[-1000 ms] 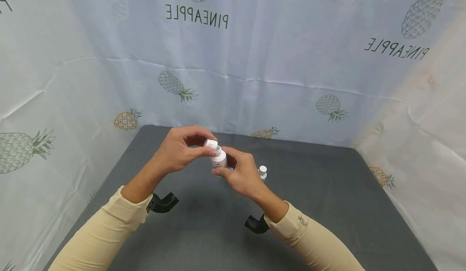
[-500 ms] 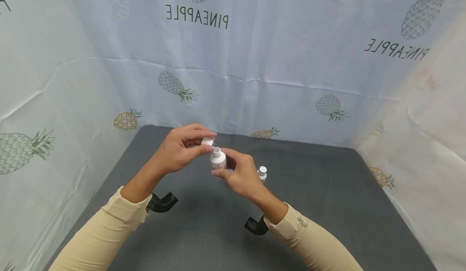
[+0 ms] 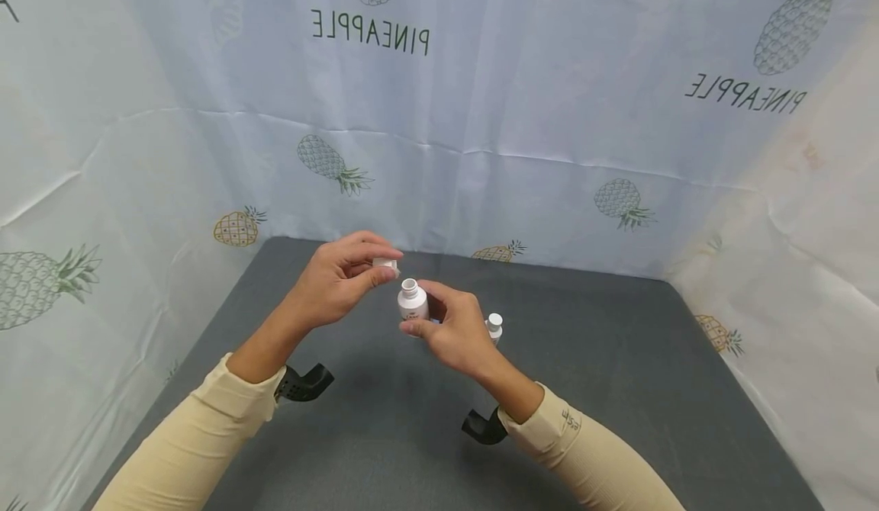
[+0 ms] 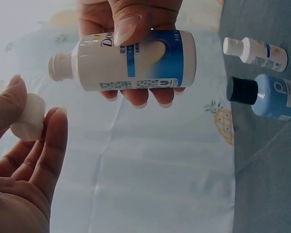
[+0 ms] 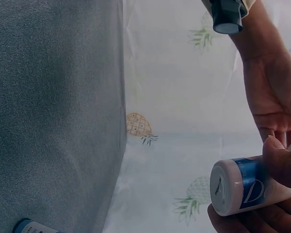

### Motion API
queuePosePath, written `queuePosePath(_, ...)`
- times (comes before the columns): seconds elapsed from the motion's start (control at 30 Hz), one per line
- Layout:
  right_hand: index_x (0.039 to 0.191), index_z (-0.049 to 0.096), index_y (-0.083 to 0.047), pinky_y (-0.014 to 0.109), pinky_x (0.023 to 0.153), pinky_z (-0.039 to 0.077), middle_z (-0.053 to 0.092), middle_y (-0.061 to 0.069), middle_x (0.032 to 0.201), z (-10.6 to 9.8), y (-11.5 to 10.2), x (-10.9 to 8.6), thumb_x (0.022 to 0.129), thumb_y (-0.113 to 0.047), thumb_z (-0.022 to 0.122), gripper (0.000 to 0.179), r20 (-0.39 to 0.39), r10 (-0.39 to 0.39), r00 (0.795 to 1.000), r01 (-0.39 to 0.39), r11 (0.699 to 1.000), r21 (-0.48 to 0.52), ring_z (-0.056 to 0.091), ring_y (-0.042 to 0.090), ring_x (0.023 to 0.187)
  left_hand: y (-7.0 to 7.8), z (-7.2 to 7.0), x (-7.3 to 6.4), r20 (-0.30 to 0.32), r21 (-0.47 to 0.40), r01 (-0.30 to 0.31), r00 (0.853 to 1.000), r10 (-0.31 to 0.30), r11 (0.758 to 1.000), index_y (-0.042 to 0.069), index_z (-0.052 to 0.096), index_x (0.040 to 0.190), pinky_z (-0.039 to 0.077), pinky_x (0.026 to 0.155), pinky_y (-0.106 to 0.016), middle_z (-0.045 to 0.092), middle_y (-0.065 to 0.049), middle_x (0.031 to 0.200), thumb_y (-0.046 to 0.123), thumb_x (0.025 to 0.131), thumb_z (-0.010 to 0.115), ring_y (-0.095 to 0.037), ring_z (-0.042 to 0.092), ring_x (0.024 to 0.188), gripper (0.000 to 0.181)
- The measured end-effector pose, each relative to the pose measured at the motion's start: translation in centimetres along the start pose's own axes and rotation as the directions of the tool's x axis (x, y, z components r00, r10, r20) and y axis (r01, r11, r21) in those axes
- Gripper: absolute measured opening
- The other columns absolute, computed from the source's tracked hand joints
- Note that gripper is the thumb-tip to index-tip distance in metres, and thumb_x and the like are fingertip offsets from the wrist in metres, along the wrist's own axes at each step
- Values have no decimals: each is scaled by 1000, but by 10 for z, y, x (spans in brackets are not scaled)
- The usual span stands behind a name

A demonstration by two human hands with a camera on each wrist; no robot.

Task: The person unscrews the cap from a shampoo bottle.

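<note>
A small white bottle (image 4: 94,63) with a blue-banded label reading "Do…" is held up off the table by my right hand (image 3: 456,328), thumb across its label. Its threaded neck (image 3: 409,285) is uncapped. My left hand (image 3: 343,278) pinches a white cap (image 4: 30,117) between thumb and fingers, just left of the neck and apart from it. In the right wrist view the bottle's base (image 5: 220,189) faces the camera, and the right thumb (image 5: 281,162) lies over its side.
Another white-capped bottle (image 3: 495,326) stands behind my right hand. Near it in the left wrist view is a blue bottle (image 4: 276,97) with a dark cap. A pineapple-print curtain (image 3: 481,114) rises behind the dark grey table (image 3: 584,389).
My left hand has lifted the cap off the bottle's mouth and drawn it to the left, leaving the neck exposed. My right hand and the bottle have barely moved.
</note>
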State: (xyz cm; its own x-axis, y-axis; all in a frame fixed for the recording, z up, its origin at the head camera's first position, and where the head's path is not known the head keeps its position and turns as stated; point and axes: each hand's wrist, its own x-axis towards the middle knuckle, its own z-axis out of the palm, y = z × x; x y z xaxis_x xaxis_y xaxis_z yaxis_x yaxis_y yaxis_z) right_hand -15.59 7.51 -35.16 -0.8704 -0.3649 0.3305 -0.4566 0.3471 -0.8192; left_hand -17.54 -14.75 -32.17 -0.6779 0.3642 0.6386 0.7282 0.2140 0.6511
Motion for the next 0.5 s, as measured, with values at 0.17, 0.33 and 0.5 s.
queuePosePath(0.17, 129, 70, -6, 27, 81, 62, 78, 11, 105, 1, 0, 0, 83, -5, 86, 49, -2, 4, 1000, -4, 1000, -8, 76, 18, 91, -4, 0, -2, -37, -13, 19, 999, -20, 1000, 0, 76, 113, 52, 65, -16, 69, -15, 110, -6, 88, 77, -8, 54, 71, 26)
queuePosePath(0.33, 129, 71, -6, 28, 82, 62, 78, 11, 104, 2, 1, 0, 83, -5, 86, 49, -6, 5, 1000, -5, 1000, -10, 76, 19, 92, -5, 0, -3, -50, -95, 66, 996, -71, 993, -3, 74, 112, 61, 76, -18, 70, -13, 108, -6, 87, 79, -4, 69, 84, 25)
queuePosePath(0.5, 129, 71, -8, 28, 82, 62, 78, 10, 104, 2, 1, 0, 83, -5, 86, 48, -9, 7, 1000, -7, 1000, -13, 76, 19, 92, -5, 0, -4, -47, -130, 107, 992, -114, 986, -1, 73, 112, 63, 81, -21, 73, -9, 107, -3, 86, 81, -2, 75, 92, 27)
